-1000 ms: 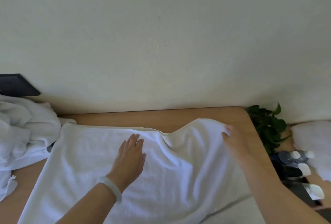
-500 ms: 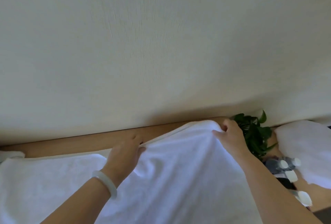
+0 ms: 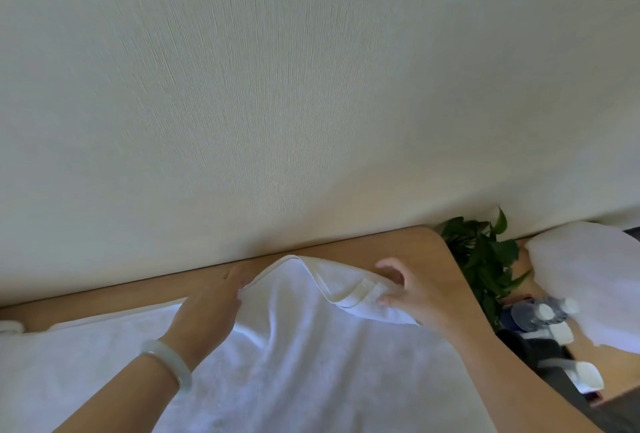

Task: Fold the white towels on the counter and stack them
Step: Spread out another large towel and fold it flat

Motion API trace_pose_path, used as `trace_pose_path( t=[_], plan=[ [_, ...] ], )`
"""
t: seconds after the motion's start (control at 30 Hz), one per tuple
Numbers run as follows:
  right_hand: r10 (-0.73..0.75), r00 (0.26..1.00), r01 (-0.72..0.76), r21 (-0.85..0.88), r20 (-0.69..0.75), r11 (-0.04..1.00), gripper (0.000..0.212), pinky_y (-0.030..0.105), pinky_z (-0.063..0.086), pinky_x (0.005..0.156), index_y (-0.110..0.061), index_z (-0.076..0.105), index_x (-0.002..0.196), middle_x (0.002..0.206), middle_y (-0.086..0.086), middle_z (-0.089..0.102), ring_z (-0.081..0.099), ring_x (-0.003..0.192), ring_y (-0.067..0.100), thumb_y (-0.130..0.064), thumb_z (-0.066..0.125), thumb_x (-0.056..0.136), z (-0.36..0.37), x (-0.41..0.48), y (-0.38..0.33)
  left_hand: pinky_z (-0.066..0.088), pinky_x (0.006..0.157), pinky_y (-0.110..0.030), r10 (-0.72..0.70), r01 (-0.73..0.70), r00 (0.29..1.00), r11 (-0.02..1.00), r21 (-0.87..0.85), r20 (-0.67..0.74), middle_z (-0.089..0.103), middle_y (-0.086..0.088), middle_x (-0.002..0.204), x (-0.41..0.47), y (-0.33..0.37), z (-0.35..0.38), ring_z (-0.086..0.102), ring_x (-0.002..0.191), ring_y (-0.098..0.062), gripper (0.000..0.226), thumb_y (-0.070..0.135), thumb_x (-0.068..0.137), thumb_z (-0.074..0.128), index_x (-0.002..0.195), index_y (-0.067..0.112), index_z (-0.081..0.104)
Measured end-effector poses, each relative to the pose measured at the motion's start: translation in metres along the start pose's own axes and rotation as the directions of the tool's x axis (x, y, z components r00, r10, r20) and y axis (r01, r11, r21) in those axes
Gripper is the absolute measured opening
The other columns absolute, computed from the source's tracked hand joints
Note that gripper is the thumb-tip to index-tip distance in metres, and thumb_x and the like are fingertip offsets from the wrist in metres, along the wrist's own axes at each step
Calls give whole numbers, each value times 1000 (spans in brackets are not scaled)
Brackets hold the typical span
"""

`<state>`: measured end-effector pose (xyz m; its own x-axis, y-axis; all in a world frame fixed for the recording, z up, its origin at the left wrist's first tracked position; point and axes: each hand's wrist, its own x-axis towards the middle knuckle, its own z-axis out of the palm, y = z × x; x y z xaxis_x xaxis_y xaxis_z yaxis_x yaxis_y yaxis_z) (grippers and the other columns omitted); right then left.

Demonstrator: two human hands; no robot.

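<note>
The left hand (image 3: 207, 308) and right hand (image 3: 417, 297) are pinching the far hem of the white towel (image 3: 311, 353) lying on the counter (image 3: 408, 245), starting a fold that probably needs an even pull nearward.

Both bare forearms reach forward and meet at one raised edge of the towel (image 3: 294, 297). The left hand (image 3: 207, 311), back upward and with a pale bangle (image 3: 169, 360) on its wrist, holds the hem at its fingertips. Just to the right of that hold, the right hand (image 3: 412, 297) pinches the bunched hem between thumb and curled fingers.
</note>
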<state>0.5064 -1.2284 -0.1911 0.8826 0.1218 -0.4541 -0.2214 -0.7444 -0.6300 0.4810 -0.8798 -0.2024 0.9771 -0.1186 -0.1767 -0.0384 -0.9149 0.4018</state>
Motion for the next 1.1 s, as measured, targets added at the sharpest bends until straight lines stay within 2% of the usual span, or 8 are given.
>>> trace_pose_path(
  t=[0.17,0.3,0.4,0.5,0.67,0.73,0.83,1.1],
  plan=[
    [-186,975,218,-353,123,910,42,23,33,91,-20,60,107,122,-20,35,35,109,6,-35,75,71,14,-1,1,32,72,-22,-35,38,996,999,-29,83,49,13,96,-3,-2,-2,46,87,-11,31,29,88,69,99,27,40],
    [26,995,0,-253,98,967,13,24,47,69,-19,57,92,93,-5,60,61,85,20,-23,67,85,-24,-1,-3,36,66,-23,-85,85,985,996,7,147,55,8,91,6,-11,-13,51,84,-12,24,25,86,68,83,28,45],
    [65,953,-95,-90,-297,991,19,30,49,65,-10,57,104,98,7,60,60,82,20,-12,67,89,-61,11,-12,43,67,-33,35,-32,997,998,50,-68,53,2,83,19,-14,-16,54,78,-23,32,10,85,68,80,28,42],
    [-79,661,-93,-187,-746,978,22,29,47,79,-9,55,108,105,9,56,56,96,25,-1,62,89,-77,13,-13,49,70,-44,74,-3,931,981,196,-356,53,-9,90,19,-6,-6,52,83,-33,33,-8,68,68,92,11,56],
    [-407,824,134,-563,-393,815,20,25,48,85,-10,66,105,111,7,64,64,100,23,-18,61,87,7,-21,-3,42,72,-42,266,-169,915,936,309,-302,48,-4,97,-24,17,42,56,83,-33,26,23,78,47,100,13,57],
    [-339,939,259,-543,-51,799,62,37,22,118,-20,38,150,161,10,22,25,147,23,-50,39,96,55,-31,13,49,74,-49,203,-133,960,935,328,-190,54,-6,108,-44,18,65,59,93,-33,44,43,83,39,112,14,56],
    [-241,971,195,-565,-6,802,86,44,-19,117,-26,-18,153,157,-4,-35,-33,144,11,-77,-7,84,92,-25,41,46,77,-69,94,-89,996,908,409,9,49,-15,143,-68,14,84,42,130,-34,72,65,92,22,141,19,47],
    [-174,970,33,-621,-168,783,72,45,8,114,-18,22,157,163,7,19,10,150,23,-63,21,100,125,-101,75,43,75,-74,125,-185,973,923,336,193,43,-15,150,-128,24,93,35,137,-30,83,69,70,41,143,28,46]
  ],
)
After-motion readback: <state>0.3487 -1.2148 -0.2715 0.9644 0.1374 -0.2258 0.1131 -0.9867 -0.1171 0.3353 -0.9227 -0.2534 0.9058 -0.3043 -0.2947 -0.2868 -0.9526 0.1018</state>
